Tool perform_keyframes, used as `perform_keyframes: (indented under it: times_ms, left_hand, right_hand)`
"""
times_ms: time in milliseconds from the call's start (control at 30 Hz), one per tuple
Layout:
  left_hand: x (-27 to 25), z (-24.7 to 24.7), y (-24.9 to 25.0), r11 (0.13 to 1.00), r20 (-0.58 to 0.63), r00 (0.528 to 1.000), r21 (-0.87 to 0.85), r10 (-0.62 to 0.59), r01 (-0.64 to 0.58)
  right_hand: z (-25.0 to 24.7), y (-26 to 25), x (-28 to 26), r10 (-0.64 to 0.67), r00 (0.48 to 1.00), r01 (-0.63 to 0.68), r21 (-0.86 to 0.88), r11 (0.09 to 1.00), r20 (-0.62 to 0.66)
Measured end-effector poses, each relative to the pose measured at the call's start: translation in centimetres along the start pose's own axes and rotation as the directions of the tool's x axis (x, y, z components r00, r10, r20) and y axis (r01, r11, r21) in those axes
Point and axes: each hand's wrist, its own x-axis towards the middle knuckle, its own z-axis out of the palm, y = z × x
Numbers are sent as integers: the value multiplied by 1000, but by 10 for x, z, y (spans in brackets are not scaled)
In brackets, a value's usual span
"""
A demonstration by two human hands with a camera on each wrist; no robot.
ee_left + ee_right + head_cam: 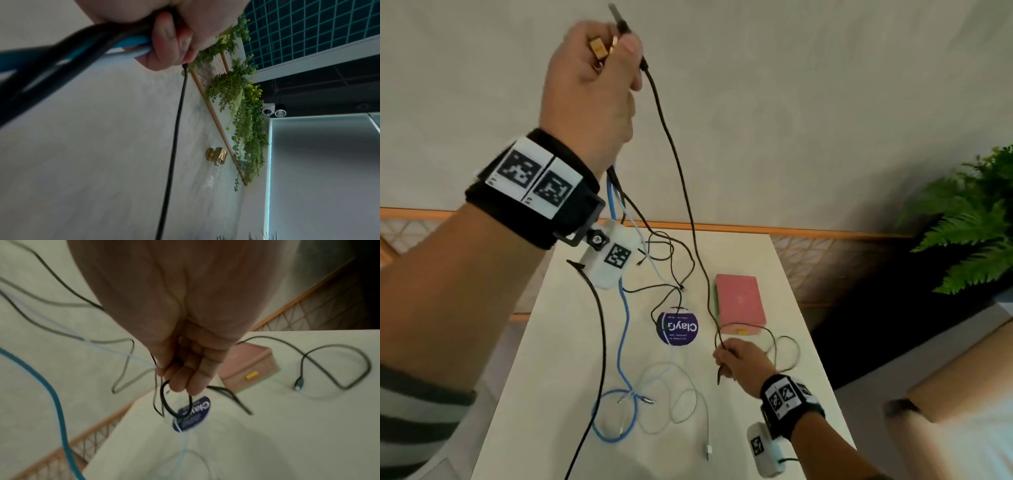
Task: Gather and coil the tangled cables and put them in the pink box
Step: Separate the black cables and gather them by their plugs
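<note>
White table, left hand gripping tangled cables aloft, right hand pinching black cable

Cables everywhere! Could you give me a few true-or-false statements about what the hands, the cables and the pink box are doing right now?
1. The left hand is raised high, gripping several cables at once. True.
2. The pink box already holds coiled cables. False: it lies closed on the table, and no cable is in it.
3. The right hand grips a black cable low over the table. True.
4. The blue cable lies wholly flat on the table. False: its upper end rises into the left hand.
5. The purple round sticker sits on the box. False: it is beside the box.
</note>
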Motion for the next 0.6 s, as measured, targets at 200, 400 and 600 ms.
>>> perform_keyframes:
  times_ms: [200, 400, 600]
  left_hand:
    - [1, 4, 2, 997, 10, 997, -41, 71, -71]
    - [10, 3, 10, 995, -135, 990, -96, -31, 18]
    - [-10, 6, -20, 990, 158, 981, 106, -110, 94]
  right_hand:
    - [24, 25, 3, 71, 997, -70, -28, 997, 42]
    - [49, 45, -3, 8, 1000, -10, -139, 990, -17]
    - [48, 43, -6, 45, 998, -52, -287, 956, -32]
